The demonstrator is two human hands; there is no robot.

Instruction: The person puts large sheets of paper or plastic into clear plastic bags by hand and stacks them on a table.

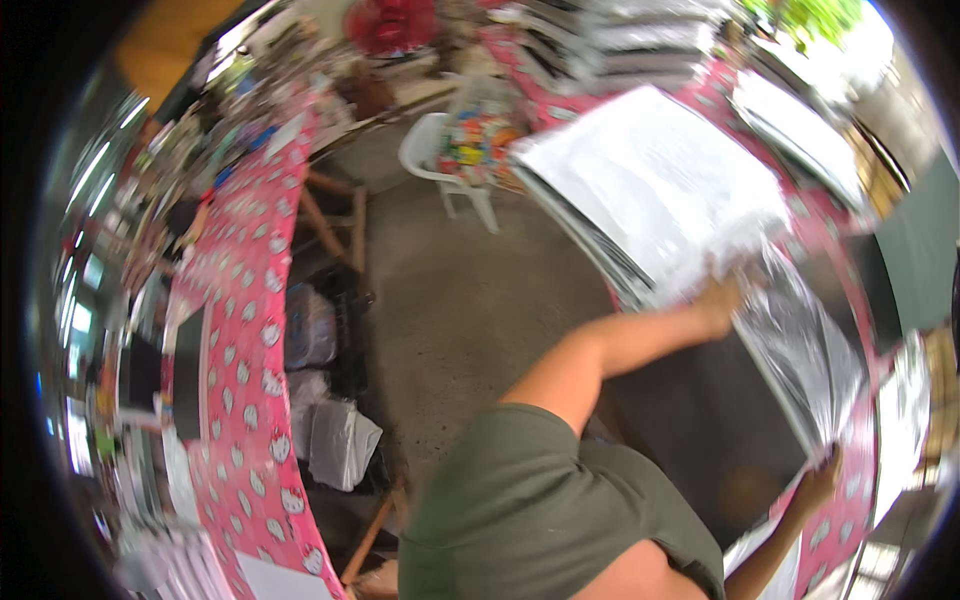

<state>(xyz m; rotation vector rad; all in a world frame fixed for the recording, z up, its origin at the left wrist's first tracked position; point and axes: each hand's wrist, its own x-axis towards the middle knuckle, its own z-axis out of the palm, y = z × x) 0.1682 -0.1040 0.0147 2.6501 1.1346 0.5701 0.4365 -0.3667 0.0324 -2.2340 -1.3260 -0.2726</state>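
A large dark flat panel [690, 420] with a pale edge lies on the table in front of me. Clear plastic film [805, 345] covers its far right end and is pulled into folds. My left hand [722, 300] is at the panel's far edge, closed on the film there, though its fingers are blurred. At the right edge my right hand [820, 478] pinches the film, and the creases run together toward it. Just beyond my left hand sits a stack of panels in white, shiny plastic wrapping [650, 180].
Pink patterned cloth covers the right table [825, 510] and a long left table [235, 400]. More wrapped panels [640, 45] are piled at the back. A white plastic chair [425, 145] holds colourful items on the concrete floor [470, 290]. Plastic-wrapped bundles [340, 445] lie beside the left table.
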